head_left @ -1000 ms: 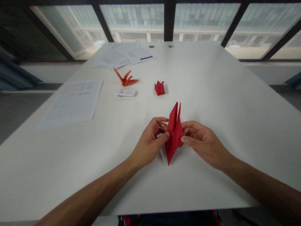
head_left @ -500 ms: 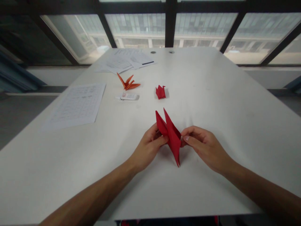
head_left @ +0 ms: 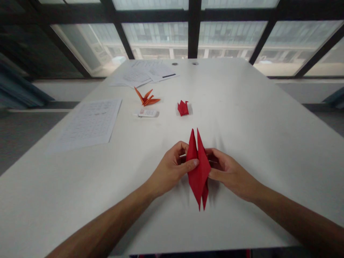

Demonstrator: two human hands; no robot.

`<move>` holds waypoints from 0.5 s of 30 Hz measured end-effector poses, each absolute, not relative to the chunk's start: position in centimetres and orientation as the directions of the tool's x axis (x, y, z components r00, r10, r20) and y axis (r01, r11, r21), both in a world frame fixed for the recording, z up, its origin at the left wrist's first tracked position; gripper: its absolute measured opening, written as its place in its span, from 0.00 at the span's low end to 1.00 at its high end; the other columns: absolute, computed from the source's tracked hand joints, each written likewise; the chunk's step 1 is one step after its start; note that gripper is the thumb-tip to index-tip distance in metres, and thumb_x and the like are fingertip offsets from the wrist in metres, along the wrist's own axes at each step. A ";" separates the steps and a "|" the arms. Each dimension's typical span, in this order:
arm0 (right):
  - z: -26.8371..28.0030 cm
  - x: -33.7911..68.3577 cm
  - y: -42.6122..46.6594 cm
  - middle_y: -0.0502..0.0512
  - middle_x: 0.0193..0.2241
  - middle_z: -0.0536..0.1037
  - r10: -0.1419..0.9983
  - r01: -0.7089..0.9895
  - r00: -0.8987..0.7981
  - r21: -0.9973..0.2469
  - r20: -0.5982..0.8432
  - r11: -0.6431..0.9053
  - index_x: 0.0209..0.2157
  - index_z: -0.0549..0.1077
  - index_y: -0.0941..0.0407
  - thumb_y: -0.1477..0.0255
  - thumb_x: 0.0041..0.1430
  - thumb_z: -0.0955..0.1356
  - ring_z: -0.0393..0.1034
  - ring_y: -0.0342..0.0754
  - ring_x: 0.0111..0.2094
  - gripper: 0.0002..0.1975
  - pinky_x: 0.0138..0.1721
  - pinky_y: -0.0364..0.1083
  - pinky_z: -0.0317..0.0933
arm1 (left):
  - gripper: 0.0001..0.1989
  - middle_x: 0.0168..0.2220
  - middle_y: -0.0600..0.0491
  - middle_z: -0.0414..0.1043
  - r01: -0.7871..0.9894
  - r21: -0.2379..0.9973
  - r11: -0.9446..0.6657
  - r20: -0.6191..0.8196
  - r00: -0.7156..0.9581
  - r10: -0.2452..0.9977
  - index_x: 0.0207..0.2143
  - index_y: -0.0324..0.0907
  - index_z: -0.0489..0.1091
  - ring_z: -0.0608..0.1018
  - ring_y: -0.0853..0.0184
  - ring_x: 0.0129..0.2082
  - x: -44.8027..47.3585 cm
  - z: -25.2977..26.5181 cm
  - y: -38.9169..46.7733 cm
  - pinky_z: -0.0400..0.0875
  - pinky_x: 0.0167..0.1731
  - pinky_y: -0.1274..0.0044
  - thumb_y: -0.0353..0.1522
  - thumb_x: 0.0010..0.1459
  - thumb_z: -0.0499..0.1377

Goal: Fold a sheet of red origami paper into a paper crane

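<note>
A red folded origami paper [head_left: 197,179], long and diamond-shaped with split points at top and bottom, is held upright above the table between both hands. My left hand [head_left: 173,166] pinches its left side, thumb flat on the front and fingers behind. At the right edge, my right hand [head_left: 228,170] grips with its thumb at the side corner; its fingertips are partly hidden behind the paper. Beyond the hands stand a small red origami crane [head_left: 183,108] and an orange origami crane [head_left: 147,98]. A white tube-like item [head_left: 147,113] with printing lies near the orange crane.
The white table [head_left: 255,125] reaches to a dark-framed window [head_left: 193,39]. A printed sheet [head_left: 88,122] lies at the left, and several more papers [head_left: 145,73] overlap at the far left. Two round holes pierce the table's far end.
The red folded paper has turned from slanted to nearly upright, its lower points now nearer to me. My right hand has shifted its grip along the right edge. The view has tilted up slightly.
</note>
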State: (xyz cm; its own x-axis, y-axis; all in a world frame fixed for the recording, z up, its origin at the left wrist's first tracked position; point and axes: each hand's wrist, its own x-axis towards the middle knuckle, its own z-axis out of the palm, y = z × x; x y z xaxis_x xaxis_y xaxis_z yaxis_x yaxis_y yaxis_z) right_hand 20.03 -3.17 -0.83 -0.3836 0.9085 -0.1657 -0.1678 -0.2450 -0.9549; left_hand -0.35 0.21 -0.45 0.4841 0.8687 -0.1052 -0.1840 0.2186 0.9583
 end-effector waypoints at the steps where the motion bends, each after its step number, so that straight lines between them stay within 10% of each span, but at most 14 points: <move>1: -0.9 20.0 -3.1 0.53 0.46 0.79 0.916 -0.175 -0.358 -0.951 -0.181 -0.256 0.53 0.73 0.50 0.74 0.60 0.73 0.75 0.48 0.44 0.19 0.48 0.50 0.71 | 0.16 0.40 0.53 0.75 -0.176 0.958 0.224 -0.116 0.476 0.871 0.39 0.41 0.66 0.77 0.68 0.36 -0.3 -0.4 0.2 0.73 0.39 0.74 0.35 0.57 0.71; 15: -0.9 20.0 -2.4 0.53 0.42 0.82 0.970 -0.196 -0.149 -0.955 -0.195 -0.222 0.45 0.77 0.53 0.75 0.57 0.70 0.77 0.49 0.42 0.13 0.47 0.51 0.72 | 0.15 0.50 0.49 0.74 -0.185 0.957 0.224 -0.141 0.378 0.915 0.51 0.44 0.68 0.77 0.64 0.47 -0.4 -1.7 0.8 0.74 0.46 0.71 0.38 0.65 0.64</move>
